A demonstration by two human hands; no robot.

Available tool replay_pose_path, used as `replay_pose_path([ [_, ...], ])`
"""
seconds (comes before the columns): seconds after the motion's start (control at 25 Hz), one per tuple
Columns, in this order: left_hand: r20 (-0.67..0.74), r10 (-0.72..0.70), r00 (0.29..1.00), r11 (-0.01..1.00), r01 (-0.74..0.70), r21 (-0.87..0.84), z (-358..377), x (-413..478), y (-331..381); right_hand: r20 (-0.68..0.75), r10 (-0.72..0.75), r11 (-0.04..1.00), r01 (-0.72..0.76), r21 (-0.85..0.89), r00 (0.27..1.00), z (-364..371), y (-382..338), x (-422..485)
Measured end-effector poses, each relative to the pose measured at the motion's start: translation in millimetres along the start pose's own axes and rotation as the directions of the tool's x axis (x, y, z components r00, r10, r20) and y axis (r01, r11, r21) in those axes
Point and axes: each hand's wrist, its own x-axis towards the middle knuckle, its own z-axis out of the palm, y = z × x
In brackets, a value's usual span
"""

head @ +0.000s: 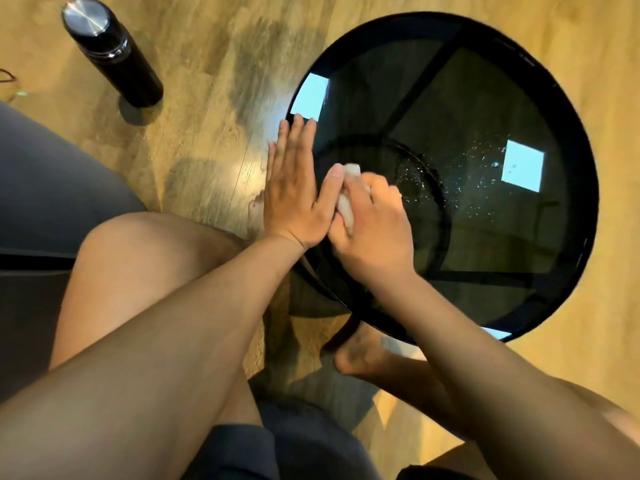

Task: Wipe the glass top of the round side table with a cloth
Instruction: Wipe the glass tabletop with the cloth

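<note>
The round side table has a black rim and a dark glass top with water droplets and specks near its middle. A small crumpled white cloth lies at the table's left edge, between my two hands. My right hand is closed around the cloth. My left hand is flat with its fingers straight and together over the table's left rim, its thumb touching the top of the cloth. Most of the cloth is hidden by my right hand.
A black flask with a steel lid stands on the wooden floor at the upper left. A grey sofa cushion is at the left. My bare knee and foot are beside and under the table.
</note>
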Motion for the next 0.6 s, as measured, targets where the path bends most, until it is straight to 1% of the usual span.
replay_pose_path([
  [0.08, 0.002, -0.008, 1.000, 1.000, 0.008, 0.029, 0.6, 1.0, 0.1, 0.046, -0.032, 0.999, 0.032, -0.004, 0.998, -11.4, 11.9, -72.5],
  [0.12, 0.006, -0.016, 1.000, 0.999, 0.016, 0.033, 1.4, 1.3, 0.0, 0.075, -0.015, 1.000, 0.016, -0.022, 0.997, -17.5, 19.9, -98.2],
  [0.2, 0.010, -0.026, 1.000, 0.999, 0.025, 0.032, 2.5, 0.1, -0.6, 0.094, 0.021, 0.999, -0.016, -0.052, 0.995, -22.3, 31.6, -117.4],
  [0.24, 0.014, -0.025, 1.000, 0.999, 0.025, 0.026, 2.7, -0.1, -1.0, 0.085, 0.012, 0.997, -0.005, -0.081, 0.996, -21.1, 31.3, -111.0],
  [0.36, 0.008, -0.001, 1.000, 1.000, 0.001, 0.006, 1.9, 1.0, -2.9, 0.087, -0.096, 0.984, 0.107, -0.142, 0.992, -5.6, 10.5, -60.6],
  [0.44, -0.032, 0.002, 0.999, 0.999, -0.003, -0.044, 1.8, 0.3, -1.3, 0.052, -0.113, 0.987, 0.118, -0.111, 0.992, 5.8, 4.3, -17.1],
  [0.52, -0.081, -0.041, 0.996, 0.990, 0.029, -0.140, 2.2, -0.3, -0.9, 0.020, -0.097, 0.994, 0.098, -0.057, 0.995, 13.1, 0.0, 19.0],
  [0.6, -0.098, -0.085, 0.991, 0.982, 0.067, -0.177, 3.1, -1.8, -1.4, 0.021, -0.112, 0.993, 0.113, -0.043, 0.993, 18.1, -4.2, 48.3],
])
